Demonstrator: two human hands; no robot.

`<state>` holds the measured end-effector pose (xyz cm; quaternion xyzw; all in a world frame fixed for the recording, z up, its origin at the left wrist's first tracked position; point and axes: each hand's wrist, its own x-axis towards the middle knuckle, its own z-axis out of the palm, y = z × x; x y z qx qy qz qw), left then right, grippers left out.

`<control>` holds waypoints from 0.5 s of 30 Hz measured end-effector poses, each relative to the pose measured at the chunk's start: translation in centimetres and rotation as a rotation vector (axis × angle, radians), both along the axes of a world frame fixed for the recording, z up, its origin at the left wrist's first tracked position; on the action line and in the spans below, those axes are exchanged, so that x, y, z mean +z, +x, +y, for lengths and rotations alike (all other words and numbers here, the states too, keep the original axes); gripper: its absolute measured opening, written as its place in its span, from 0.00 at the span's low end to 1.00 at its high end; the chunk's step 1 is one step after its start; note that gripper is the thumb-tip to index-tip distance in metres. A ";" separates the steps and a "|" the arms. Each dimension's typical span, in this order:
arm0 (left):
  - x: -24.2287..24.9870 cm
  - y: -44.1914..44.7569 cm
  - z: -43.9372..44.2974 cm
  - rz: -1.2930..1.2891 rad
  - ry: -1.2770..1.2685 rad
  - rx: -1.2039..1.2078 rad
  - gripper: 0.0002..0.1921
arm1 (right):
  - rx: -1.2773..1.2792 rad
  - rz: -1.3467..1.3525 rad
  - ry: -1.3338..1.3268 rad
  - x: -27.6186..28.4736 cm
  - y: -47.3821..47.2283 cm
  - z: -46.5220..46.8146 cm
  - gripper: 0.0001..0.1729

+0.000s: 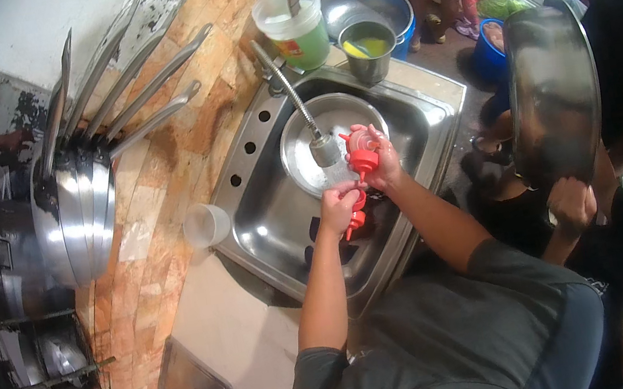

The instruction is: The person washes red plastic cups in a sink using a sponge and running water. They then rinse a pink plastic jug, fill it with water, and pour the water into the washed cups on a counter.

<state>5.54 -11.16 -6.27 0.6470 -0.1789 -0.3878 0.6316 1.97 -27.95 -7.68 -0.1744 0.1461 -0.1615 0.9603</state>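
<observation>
Both of my hands are over a stainless steel sink. Red nozzle caps of squeeze bottles are gripped in my right hand, whose fingers curl around them. My left hand holds more red nozzle caps, close below the right one. A flexible metal faucet ends just left of my right hand, with water seeming to run from its head. Under it a round steel basin stands in the sink. Dark objects lie in the sink behind my left hand, too hidden to name.
A plastic tub of green liquid, a steel pot with a yellow sponge and a large metal bowl stand behind the sink. A plastic cup is at its left. Pans hang at left. Another person holds a large pan at right.
</observation>
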 end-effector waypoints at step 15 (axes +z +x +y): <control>0.3 -1.1 1.0 -0.588 0.195 0.205 0.09 | -0.145 0.078 -0.109 -0.7 0.9 2.4 0.19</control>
